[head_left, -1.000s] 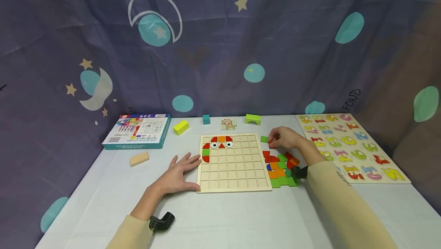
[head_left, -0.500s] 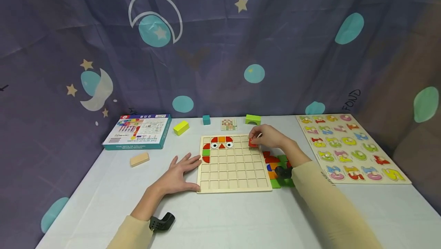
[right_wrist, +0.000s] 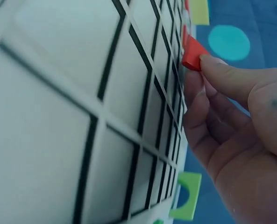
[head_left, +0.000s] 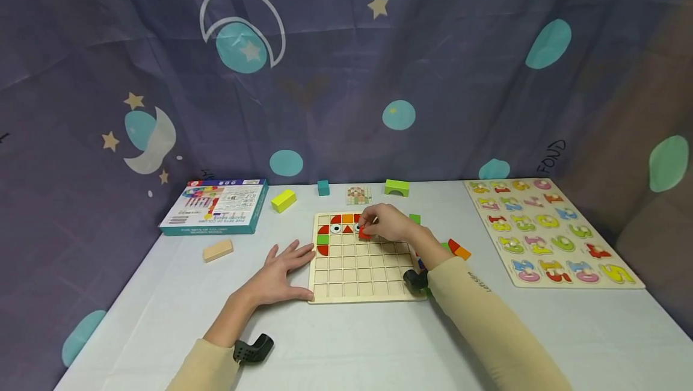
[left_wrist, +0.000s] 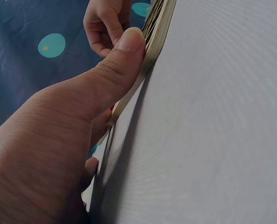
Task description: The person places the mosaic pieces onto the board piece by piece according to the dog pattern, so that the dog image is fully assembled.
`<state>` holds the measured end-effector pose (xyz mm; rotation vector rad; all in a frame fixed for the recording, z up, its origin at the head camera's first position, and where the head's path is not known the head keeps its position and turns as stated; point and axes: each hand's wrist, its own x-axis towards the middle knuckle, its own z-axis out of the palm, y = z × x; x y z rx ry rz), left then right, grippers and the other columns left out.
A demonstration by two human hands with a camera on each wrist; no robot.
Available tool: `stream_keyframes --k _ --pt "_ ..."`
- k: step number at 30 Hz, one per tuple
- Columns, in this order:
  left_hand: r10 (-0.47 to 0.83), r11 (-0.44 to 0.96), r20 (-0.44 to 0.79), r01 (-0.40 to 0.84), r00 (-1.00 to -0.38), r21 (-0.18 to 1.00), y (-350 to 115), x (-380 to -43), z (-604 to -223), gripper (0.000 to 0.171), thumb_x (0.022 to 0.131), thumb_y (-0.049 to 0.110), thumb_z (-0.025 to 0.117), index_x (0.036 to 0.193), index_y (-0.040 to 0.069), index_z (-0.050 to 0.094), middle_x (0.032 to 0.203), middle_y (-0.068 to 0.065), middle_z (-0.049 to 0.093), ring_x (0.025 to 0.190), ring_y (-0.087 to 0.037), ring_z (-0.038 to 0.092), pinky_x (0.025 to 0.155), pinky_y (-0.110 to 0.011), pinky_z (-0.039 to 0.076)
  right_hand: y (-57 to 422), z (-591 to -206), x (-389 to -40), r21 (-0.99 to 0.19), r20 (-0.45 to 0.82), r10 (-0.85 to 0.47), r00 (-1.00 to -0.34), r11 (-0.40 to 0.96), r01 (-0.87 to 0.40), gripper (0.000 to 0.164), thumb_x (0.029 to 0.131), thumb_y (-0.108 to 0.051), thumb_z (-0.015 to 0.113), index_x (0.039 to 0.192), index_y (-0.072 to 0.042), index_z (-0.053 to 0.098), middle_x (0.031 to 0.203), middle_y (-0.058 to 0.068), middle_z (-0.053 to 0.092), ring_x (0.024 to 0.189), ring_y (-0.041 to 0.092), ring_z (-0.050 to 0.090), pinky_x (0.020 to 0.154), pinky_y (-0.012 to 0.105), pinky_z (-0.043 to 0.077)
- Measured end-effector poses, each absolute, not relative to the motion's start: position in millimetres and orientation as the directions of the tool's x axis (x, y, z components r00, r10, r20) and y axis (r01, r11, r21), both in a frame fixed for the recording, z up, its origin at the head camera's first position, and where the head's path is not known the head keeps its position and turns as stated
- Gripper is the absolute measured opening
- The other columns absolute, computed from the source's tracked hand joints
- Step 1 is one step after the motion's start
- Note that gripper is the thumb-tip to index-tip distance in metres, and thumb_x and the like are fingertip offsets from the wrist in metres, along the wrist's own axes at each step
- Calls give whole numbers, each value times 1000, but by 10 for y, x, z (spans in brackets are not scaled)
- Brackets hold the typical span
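Note:
In the head view a pale wooden grid board (head_left: 352, 272) lies on the table. Its upper left cells hold red pieces, an orange tile (head_left: 347, 219), an eye tile (head_left: 335, 229) and a green tile (head_left: 322, 239). My left hand (head_left: 277, 277) rests with spread fingers along the board's left side, its thumb (left_wrist: 131, 41) against the edge in the left wrist view. Over the upper middle of the board, my right hand (head_left: 388, 222) pinches a red tile (right_wrist: 194, 56) between thumb and fingers. That hand partly covers the second eye tile.
Loose coloured tiles (head_left: 459, 250) lie right of the board, partly behind the right arm. A number puzzle (head_left: 560, 240) is farther right. Behind stand a teal cube (head_left: 323, 187), a pattern card (head_left: 358, 195) and a green arch (head_left: 397, 187). A box (head_left: 213, 209), yellow block (head_left: 284, 201) and wooden block (head_left: 218, 251) are left.
My right hand has carried the red tile leftward from the loose tiles, across the board's right side, to beside the eye tile. My left hand has stayed at the board's edge.

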<state>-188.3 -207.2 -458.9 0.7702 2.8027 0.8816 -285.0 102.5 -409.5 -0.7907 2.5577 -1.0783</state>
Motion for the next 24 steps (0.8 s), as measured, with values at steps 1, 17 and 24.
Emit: stream_keyframes --k 1,17,24 --pt "497 702 51 436 -866 563 -2072 -1883 -4587 99 71 56 87 150 10 50 159 0 38 153 -29 14 118 -61 -3 1001 -4101 -2848 -710 -19 -577 -817 583 -395 5 95 -3 69 100 -3 68 92 3 65 82 17 60 72 32 52" --pt "491 702 50 429 -870 568 -2055 -1869 -4555 97 72 55 87 149 9 51 159 -3 40 152 -32 16 118 -63 -2 877 -4137 -2805 -581 -24 -572 -820 675 -454 4 94 -10 72 97 -8 73 87 -3 67 79 14 57 77 31 51" --pt "498 694 61 440 -865 569 -2061 -1872 -4568 98 71 54 88 149 9 50 159 -3 39 152 -32 16 117 -63 -2 903 -4099 -2786 -585 -39 -561 -827 684 -436 7 94 -7 72 100 -8 75 89 -2 67 81 15 58 76 31 51"
